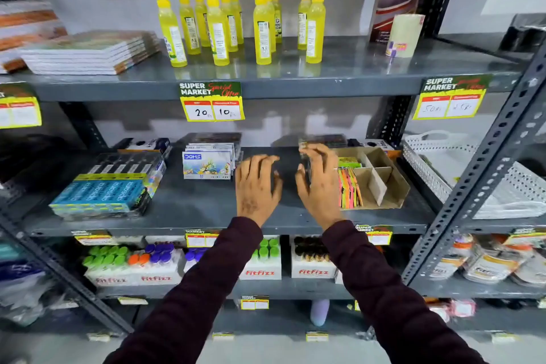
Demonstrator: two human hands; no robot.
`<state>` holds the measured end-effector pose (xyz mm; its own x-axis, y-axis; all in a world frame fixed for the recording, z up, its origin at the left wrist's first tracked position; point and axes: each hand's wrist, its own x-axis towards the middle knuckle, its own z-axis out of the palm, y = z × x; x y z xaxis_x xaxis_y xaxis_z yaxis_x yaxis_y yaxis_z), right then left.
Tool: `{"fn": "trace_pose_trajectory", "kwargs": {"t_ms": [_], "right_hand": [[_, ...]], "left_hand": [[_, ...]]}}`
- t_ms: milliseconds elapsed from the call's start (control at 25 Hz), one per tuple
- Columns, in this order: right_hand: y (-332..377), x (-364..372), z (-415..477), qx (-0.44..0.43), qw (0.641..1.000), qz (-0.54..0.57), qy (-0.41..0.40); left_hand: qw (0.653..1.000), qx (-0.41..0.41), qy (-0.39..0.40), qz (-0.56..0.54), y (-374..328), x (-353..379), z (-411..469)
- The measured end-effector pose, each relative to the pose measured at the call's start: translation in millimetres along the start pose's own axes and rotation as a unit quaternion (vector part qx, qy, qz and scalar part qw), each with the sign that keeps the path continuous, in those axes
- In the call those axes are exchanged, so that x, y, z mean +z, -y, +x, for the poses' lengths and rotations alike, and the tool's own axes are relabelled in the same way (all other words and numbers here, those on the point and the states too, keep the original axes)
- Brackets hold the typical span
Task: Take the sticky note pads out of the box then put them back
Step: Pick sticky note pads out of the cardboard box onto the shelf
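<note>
A brown cardboard box [393, 183] with dividers stands on the right of the middle shelf [206, 204]. Neon pink, orange and yellow sticky note pads [350, 188] stand on edge in its left compartment, with a green pad [348, 162] behind them. The right compartments look empty. My right hand [320, 186] is just left of the box, thumb and fingers pinched on a thin, dark, blurred pack that looks like a sticky note pad [307, 167]. My left hand [255, 186] hovers beside it over bare shelf, fingers spread and holding nothing.
DOMS colour boxes [206, 164] stand left of my hands, and blue pencil packs [103, 192] lie further left. A white perforated basket [472, 174] sits beyond the slanted shelf post [484, 174]. Yellow glue bottles [263, 23] are on the shelf above, Fitfizz boxes [260, 263] below.
</note>
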<state>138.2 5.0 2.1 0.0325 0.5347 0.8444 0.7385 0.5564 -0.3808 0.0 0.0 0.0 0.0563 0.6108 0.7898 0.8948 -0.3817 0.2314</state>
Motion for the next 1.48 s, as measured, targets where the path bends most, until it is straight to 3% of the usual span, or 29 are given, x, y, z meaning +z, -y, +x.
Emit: {"fn": "trace_pose_trajectory", "kwargs": {"t_ms": [80,240,480,720,920,1080,1200,1240,1320,1400,1480], "right_hand": [[-18,8,-8,0.063,0.99,-0.105,0.067],[-64,12,-21,0.241,0.923,-0.203,0.223],[-106,4,-20,0.374,0.862,-0.235,0.25],[-124,9,-17,0.388,0.863,-0.212,0.245],[-137,11,-3,0.44,0.822,-0.216,0.289],[-107,0,16,0.383,0.867,-0.257,0.186],[-73,9,32,0.356,0.921,-0.105,0.12],[-62,19,31,0.376,0.917,-0.022,0.129],[-49,51,16,0.478,0.849,0.154,0.161],[-45,83,-11,0.564,0.776,0.207,0.189],[-42,101,-31,0.566,0.785,0.147,0.206]], "left_hand": [[0.995,-0.043,0.078,0.044,13,12,-7],[0.97,-0.096,0.214,0.067,44,42,-29],[0.939,-0.096,0.327,0.044,74,78,-55],[0.9,-0.103,0.418,0.066,89,83,-68],[0.874,-0.091,0.473,0.069,104,77,-76],[0.867,-0.041,0.482,0.121,125,66,-85],[0.872,-0.035,0.468,0.141,138,64,-92],[0.873,-0.042,0.467,0.136,140,64,-93],[0.879,-0.051,0.459,0.117,144,61,-94],[0.889,-0.055,0.441,0.111,151,58,-95],[0.89,-0.054,0.438,0.114,160,54,-97]]}}
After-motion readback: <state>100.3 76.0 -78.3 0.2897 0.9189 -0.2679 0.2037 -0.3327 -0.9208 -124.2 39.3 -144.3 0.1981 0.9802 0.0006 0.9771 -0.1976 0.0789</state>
